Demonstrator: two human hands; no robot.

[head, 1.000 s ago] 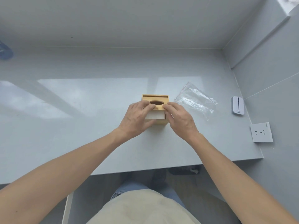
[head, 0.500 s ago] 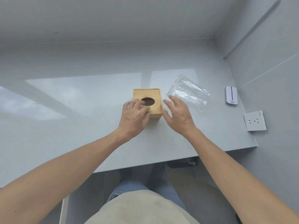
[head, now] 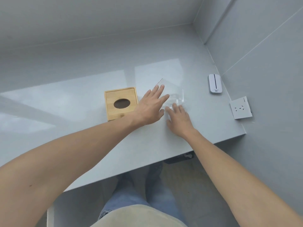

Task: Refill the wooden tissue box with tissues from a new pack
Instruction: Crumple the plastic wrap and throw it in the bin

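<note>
both hands, grip wide, lie flat on clear wrapper beside wooden box.

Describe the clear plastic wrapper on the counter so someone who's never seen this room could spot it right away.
Start at the grey counter and find the wooden tissue box with the oval hole in its lid. Just right of it, under the fingers of both hands, lies the clear plastic wrapper. Unlike the solid white device near the wall, it is crinkled, flat and see-through.
</note>
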